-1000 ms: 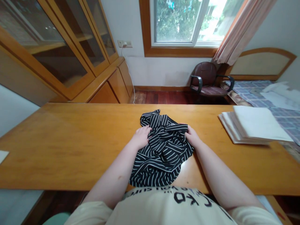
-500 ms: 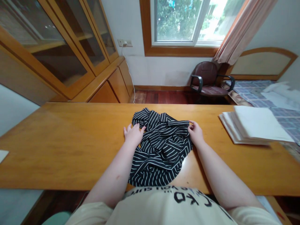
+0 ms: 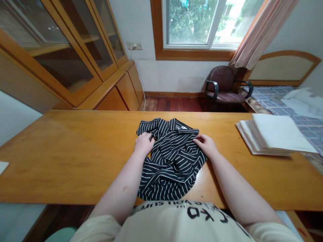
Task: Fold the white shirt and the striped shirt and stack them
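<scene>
A crumpled black shirt with white stripes (image 3: 171, 148) lies in front of me, its collar at the far side with a small pale label showing inside. My left hand (image 3: 144, 144) is closed on the shirt's left side, below the sleeve, with a bit of dark cloth between thumb and fingers. At the right side, my right hand (image 3: 207, 145) pinches the cloth near the shoulder with thumb and fingertips. The lower part of the shirt is bunched in folds towards me.
The shirt rests on a wooden table (image 3: 75, 151). A stack of white folded sheets or boards (image 3: 280, 134) stands at the table's right. Beyond are a glass-door cabinet (image 3: 101, 74), a brown armchair (image 3: 222, 84) and a bed (image 3: 275, 92).
The shirt's upper part has spread leftwards, and its collar and label now show. My left fingers have closed on the cloth; my right hand has shifted slightly left and nearer.
</scene>
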